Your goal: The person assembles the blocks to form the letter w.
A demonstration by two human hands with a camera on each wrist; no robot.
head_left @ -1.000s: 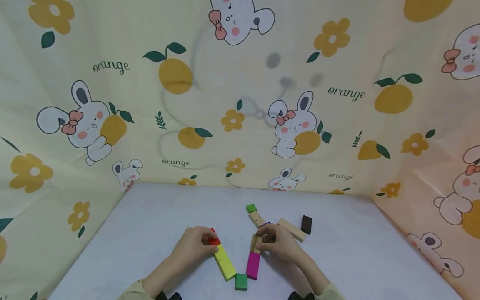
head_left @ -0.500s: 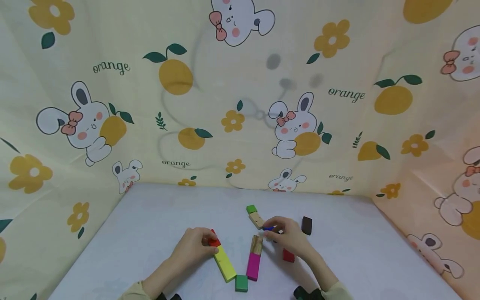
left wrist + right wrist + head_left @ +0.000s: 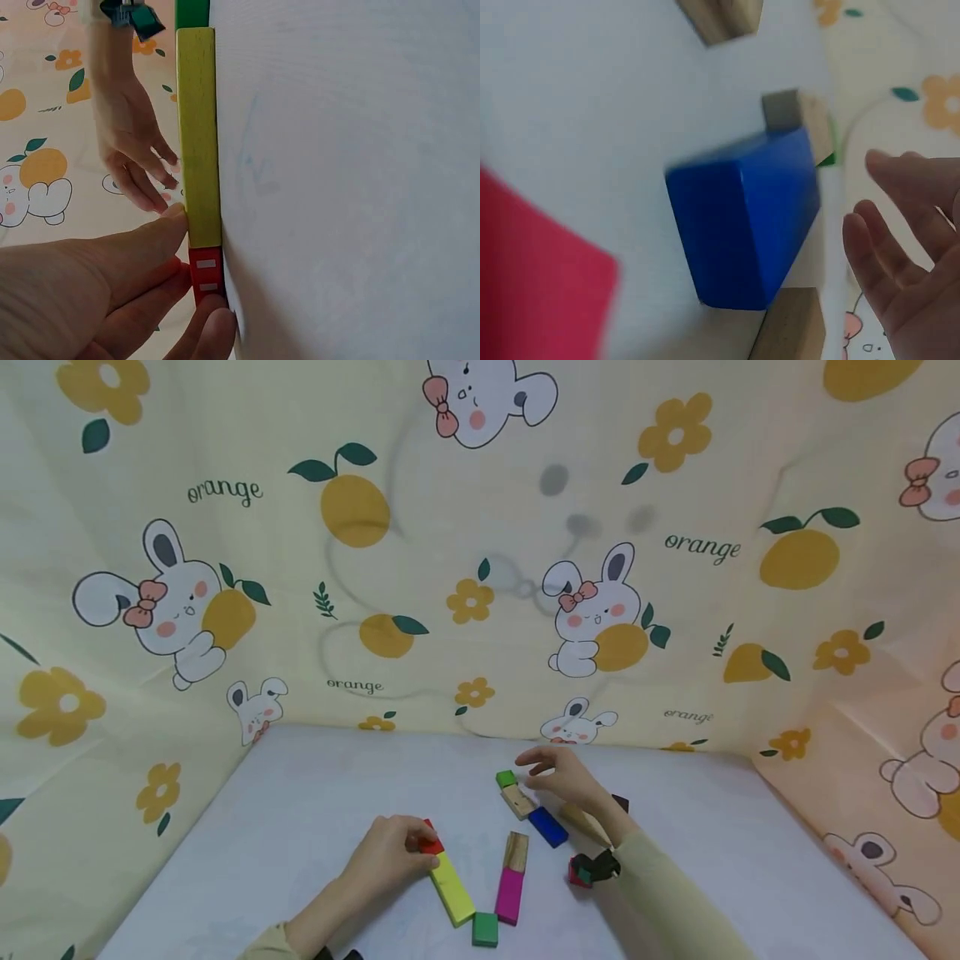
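Note:
My left hand (image 3: 396, 853) pinches a small red block (image 3: 432, 845) at the far end of a long yellow block (image 3: 453, 892). In the left wrist view, the fingertips sit around the red block (image 3: 207, 274). A green block (image 3: 485, 930) touches the yellow one's near end, and a magenta block (image 3: 510, 895) and wooden block (image 3: 516, 852) run up from there. My right hand (image 3: 561, 775), holding nothing, hovers with loosely bent fingers beside a light green block (image 3: 506, 779). That block lines up with a pale wooden block (image 3: 517, 802) and a blue block (image 3: 548, 827).
A long wooden block (image 3: 583, 823) lies under the right forearm, partly hidden. Behind the wrist a dark block (image 3: 622, 803) shows. Another red block (image 3: 576, 875) is partly covered by the wrist camera. A patterned cloth (image 3: 420, 568) stands around the white table (image 3: 322, 793).
My right hand lets go of the blue block, which now lies turned in line with the pale wooden block, and has moved away toward the light green block. The left hand stays put.

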